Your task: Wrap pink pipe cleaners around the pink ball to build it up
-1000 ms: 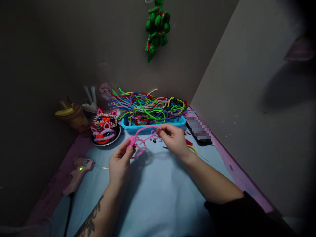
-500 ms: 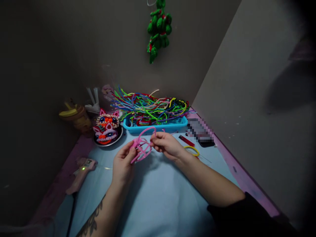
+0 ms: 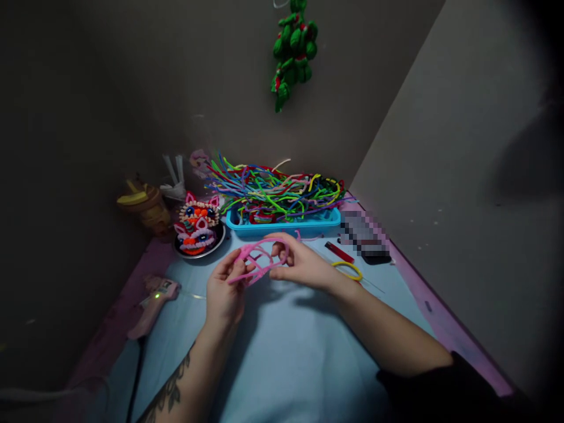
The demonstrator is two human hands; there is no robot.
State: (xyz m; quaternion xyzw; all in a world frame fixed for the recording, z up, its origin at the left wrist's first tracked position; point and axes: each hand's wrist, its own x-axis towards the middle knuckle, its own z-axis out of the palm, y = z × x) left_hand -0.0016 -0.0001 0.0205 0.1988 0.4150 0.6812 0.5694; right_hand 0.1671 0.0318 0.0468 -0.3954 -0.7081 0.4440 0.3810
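Observation:
A pink pipe-cleaner frame [image 3: 259, 271] of crossing loops is raised above the blue table cover, pinched between the thumb and fingers of my left hand [image 3: 227, 288] at its left end. My right hand [image 3: 302, 261] is at the frame's right side, thumb apart from the curled fingers. A long pink strand arcs over the top and curves down across those fingers, touching them. Whether the fingertips press on any part of the frame is partly hidden.
Behind my hands is a blue tray [image 3: 286, 225] heaped with colourful pipe cleaners [image 3: 273, 188]. Left are a bowl [image 3: 207, 251] with fuzzy animal faces and a lit pink glue gun [image 3: 154, 308]. Right lie a red lighter [image 3: 339, 252], yellow-handled scissors [image 3: 348, 270] and a blurred phone [image 3: 374, 257].
My right hand has gone from pinching the pink strand to having thumb and fingers apart. The strand's arc has come down flatter across the frame. The whole view has shifted slightly.

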